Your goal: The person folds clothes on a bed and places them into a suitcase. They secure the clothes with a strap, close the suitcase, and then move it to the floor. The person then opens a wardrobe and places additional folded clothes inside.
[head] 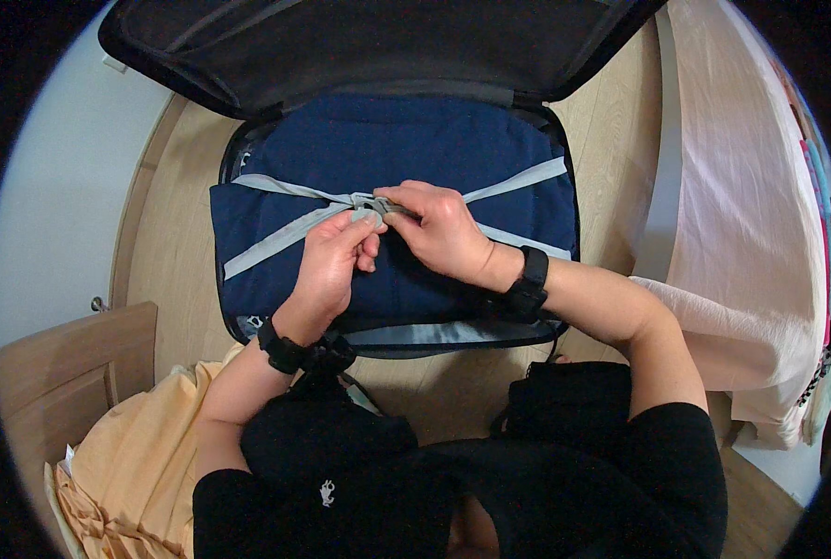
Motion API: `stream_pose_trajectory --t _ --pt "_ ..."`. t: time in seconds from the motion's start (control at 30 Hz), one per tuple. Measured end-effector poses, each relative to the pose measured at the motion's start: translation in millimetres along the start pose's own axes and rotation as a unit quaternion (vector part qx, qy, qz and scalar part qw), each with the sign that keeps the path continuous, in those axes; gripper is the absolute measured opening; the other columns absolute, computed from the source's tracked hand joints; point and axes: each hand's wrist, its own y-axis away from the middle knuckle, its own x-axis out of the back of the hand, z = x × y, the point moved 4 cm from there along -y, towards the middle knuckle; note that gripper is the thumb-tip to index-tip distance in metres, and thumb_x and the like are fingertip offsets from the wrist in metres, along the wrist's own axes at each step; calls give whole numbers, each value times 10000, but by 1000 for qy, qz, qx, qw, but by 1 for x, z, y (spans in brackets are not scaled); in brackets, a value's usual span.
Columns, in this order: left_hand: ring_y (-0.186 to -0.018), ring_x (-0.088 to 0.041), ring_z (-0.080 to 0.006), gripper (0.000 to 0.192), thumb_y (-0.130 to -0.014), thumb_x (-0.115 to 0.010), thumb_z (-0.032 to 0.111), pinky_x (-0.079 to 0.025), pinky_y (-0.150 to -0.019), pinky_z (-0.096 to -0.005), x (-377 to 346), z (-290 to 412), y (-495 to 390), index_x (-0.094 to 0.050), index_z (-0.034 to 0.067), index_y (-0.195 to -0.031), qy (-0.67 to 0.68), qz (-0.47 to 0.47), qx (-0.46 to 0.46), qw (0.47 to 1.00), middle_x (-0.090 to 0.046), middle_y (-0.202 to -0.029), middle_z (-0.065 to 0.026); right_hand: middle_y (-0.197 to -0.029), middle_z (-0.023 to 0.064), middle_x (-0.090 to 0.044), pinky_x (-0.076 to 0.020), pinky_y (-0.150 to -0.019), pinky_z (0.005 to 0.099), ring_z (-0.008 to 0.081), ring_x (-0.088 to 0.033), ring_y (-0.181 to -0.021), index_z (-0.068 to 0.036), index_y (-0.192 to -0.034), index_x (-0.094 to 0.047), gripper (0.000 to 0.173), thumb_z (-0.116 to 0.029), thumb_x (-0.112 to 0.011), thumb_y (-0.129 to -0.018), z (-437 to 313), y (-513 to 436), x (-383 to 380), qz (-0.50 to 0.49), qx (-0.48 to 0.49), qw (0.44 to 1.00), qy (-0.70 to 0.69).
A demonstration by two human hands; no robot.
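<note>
An open suitcase (401,349) lies on the floor before me, filled with folded dark blue fabric (401,140). Pale grey elastic straps (275,237) cross over the fabric and meet at a buckle (370,204) near the middle. My left hand (338,251) pinches the pale tab of the buckle between thumb and finger. From the right, my right hand (440,227) grips the darker grey part of the same buckle. Whether the two buckle parts are joined, I cannot tell, as my fingers partly cover them.
The black suitcase lid (387,49) stands raised at the far side. A bed with a pale pink cover (730,209) is on the right. Yellow-orange fabric (142,433) lies at the lower left beside a wooden panel (59,363). A white door or wall (73,182) rises at left.
</note>
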Motion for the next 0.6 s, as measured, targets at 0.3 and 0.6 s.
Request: stream_pose_trajectory --t 0.3,0.6 --pt "-464 -336 -42 191 -902 -524 158 -273 -436 -192 2 2 1 -583 3 -808 104 -52 45 992 -426 -560 35 -748 108 -574 -482 -574 341 274 -588 -650 2 -945 -620 209 13 -611 -736 -8 -6 12 -36 149 978 140" --pt "-517 -434 -65 117 -840 -624 92 -355 -473 -212 6 32 4 -595 13 -759 -310 71 -238 918 -528 -631 -14 -744 115 -568 -461 -555 324 260 -576 -631 8 -906 -628 147 1 -626 -759 10 -7 20 -9 108 992 67"
